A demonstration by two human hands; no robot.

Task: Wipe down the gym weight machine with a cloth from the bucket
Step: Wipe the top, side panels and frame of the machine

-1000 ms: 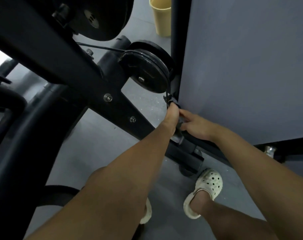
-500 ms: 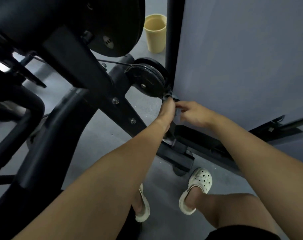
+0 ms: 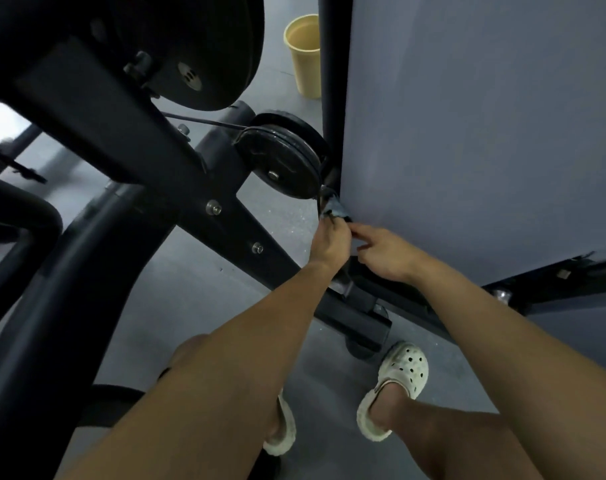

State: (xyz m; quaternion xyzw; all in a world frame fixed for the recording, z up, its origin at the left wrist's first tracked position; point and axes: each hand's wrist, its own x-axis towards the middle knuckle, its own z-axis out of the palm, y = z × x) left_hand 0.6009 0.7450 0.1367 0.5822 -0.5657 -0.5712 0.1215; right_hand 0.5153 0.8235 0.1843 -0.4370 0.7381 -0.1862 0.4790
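Observation:
The black weight machine frame [image 3: 128, 140] fills the left and centre of the head view, with a small black pulley [image 3: 281, 161] beside a grey side panel [image 3: 468, 133]. My left hand [image 3: 329, 242] grips a small dark grey cloth [image 3: 334, 207] against the black upright just below the pulley, at the panel's edge. My right hand [image 3: 384, 252] is close beside it, fingertips pinching the cloth's lower edge. A yellow bucket [image 3: 306, 53] stands on the floor behind the upright.
A large black disc [image 3: 204, 46] hangs overhead at the top. A cable [image 3: 204, 122] runs to the pulley. The machine's base foot [image 3: 360, 317] sits by my white clogs [image 3: 403, 372] on the grey floor. Thick black tubes [image 3: 52, 271] crowd the left.
Both hands stay at the same spot under the pulley. The cloth now shows more above my left hand. The view has shifted slightly, the bucket further into sight.

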